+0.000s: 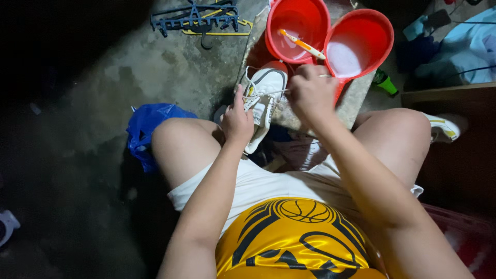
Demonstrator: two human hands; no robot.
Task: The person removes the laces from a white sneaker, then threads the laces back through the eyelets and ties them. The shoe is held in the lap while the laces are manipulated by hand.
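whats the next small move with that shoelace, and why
Probably keep drawing the lace out through the eyelet. The right hand pinches it taut, stretched away from the white shoe, while the left hand steadies the shoe on the concrete ledge. More lacing looks threaded below, so the pull likely moves down next.

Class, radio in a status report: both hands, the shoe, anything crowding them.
Left hand steadies white shoe. Right hand pinches a lace, pulled taut. Two red basins sit close behind.
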